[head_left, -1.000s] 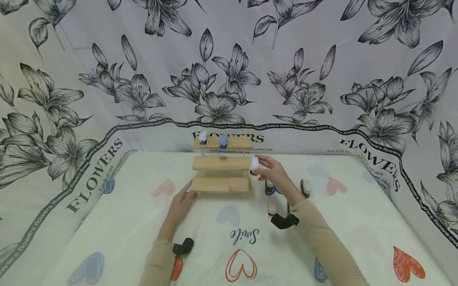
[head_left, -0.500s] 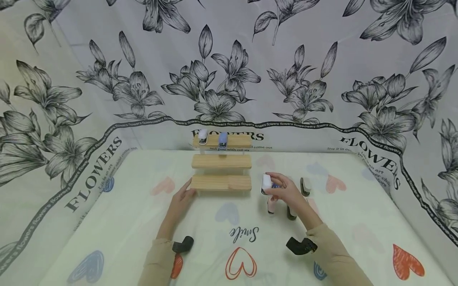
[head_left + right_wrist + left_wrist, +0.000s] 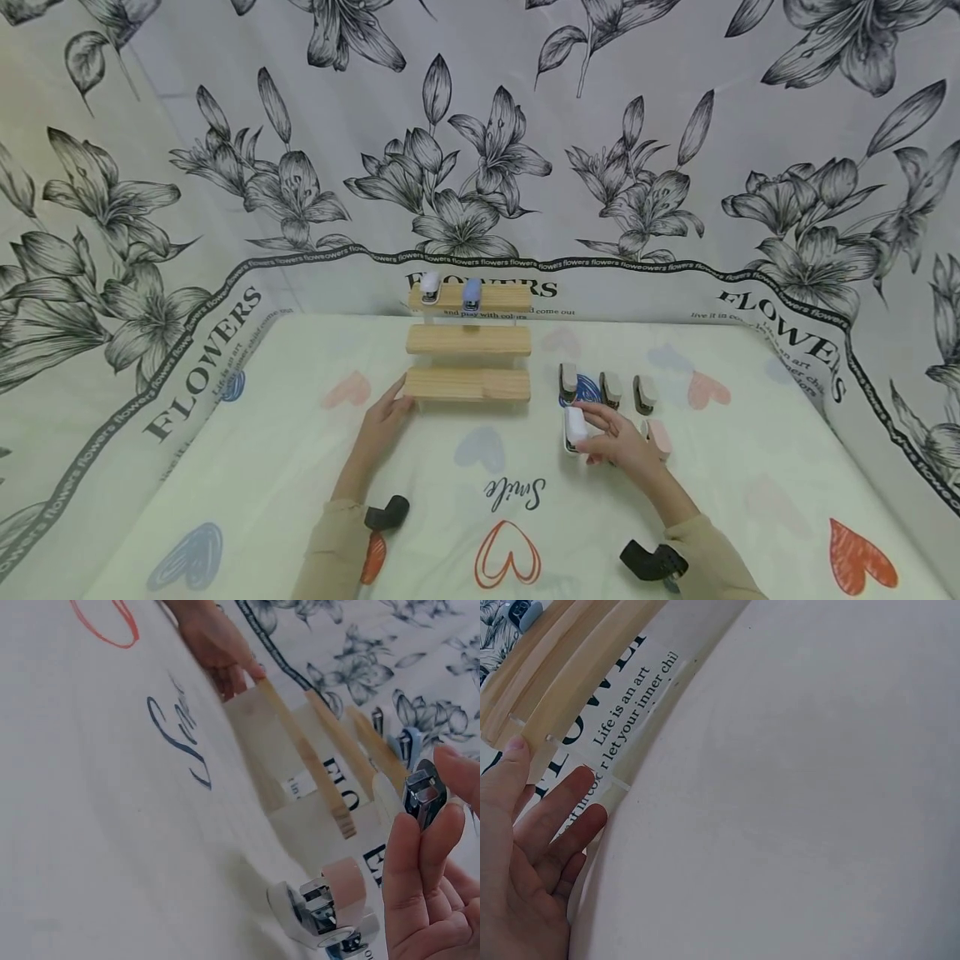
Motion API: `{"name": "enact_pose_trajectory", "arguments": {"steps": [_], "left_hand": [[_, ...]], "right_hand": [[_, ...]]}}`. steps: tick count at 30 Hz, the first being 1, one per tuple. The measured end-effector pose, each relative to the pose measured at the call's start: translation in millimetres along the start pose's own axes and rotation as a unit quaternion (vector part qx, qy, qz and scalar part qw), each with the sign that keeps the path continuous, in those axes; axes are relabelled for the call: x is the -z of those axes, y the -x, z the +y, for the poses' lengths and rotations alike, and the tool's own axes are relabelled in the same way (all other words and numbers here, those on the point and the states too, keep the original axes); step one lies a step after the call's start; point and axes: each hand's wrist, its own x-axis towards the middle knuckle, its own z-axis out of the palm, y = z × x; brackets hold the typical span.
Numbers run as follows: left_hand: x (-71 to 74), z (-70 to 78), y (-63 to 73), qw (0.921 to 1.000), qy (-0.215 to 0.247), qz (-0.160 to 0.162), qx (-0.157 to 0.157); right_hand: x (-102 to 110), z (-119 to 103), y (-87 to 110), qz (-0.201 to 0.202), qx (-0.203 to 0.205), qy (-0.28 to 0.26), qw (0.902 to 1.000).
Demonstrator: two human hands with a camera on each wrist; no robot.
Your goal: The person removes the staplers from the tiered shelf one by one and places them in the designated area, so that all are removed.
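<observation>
To the right of a three-tier wooden rack (image 3: 468, 340), pinching a white mini stapler (image 3: 574, 425) in the right hand (image 3: 618, 446); at the rack's left end, gripping the lowest board (image 3: 450, 383) with the left hand (image 3: 382, 425).

On the right, held between thumb and fingertips, nearer the camera than a row of three black-and-grey mini staplers (image 3: 610, 389) on the cloth-covered bench (image 3: 300, 467); also there, partly hidden by the right hand, a pink mini stapler (image 3: 659, 438). On the left, pressing a thumb against the board's end, with lower fingers loosely bent beneath. On the rack's top board (image 3: 510, 297), bearing a second white mini stapler (image 3: 430, 285) toward the left and a blue mini stapler (image 3: 471, 293) near the middle, set apart.
</observation>
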Motion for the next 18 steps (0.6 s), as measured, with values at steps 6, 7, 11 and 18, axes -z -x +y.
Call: {"name": "enact_pose_trajectory", "arguments": {"steps": [6,7,11,18], "left_hand": [[1.0,17.5,7.5,1.0,0.005,-0.009,-0.001],[0.9,23.1,9.9,0.9999,0.006,-0.008,-0.001],[-0.1,19.1,8.3,1.0,0.001,-0.007,-0.004],[-0.9,-0.5,-0.6,1.0,-0.003,0.0,0.006]], "right_hand": [[1,15,6.5,-0.027,0.001,-0.002,0.9996],[1,17,8.0,-0.033,0.004,-0.002,0.9994],[0,23,14.2,-0.046,0.002,-0.006,0.9989],[-2,26,22.6,-0.053,0.012,-0.014,0.9984]]}}
